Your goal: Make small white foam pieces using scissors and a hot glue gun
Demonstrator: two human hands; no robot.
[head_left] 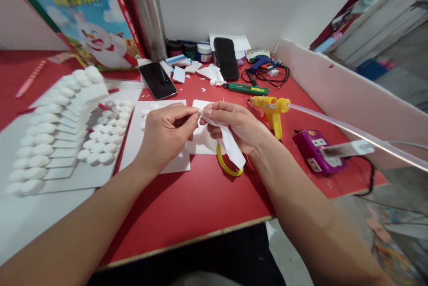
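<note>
My right hand [234, 123] is closed around a white strip of tissue-like paper [233, 147], whose loose end hangs below the palm. The fingertips of my left hand [170, 132] pinch at the strip's upper end, meeting my right fingertips. Beneath both hands lie white sheets [167, 163] on the red table. A few white rounded pieces on the left sheet are partly hidden by my left hand. Just below the paper strip is a yellow ring [229, 167], perhaps a tape roll, partly covered by it.
White rounded pieces [105, 136] and a stepped row of white cards [63, 156] fill the left. Behind stand a steel bottle [147, 14], a phone [158, 80] and a green cutter [247, 89]. A yellow glue gun [272, 109] and purple power socket [319, 152] sit right.
</note>
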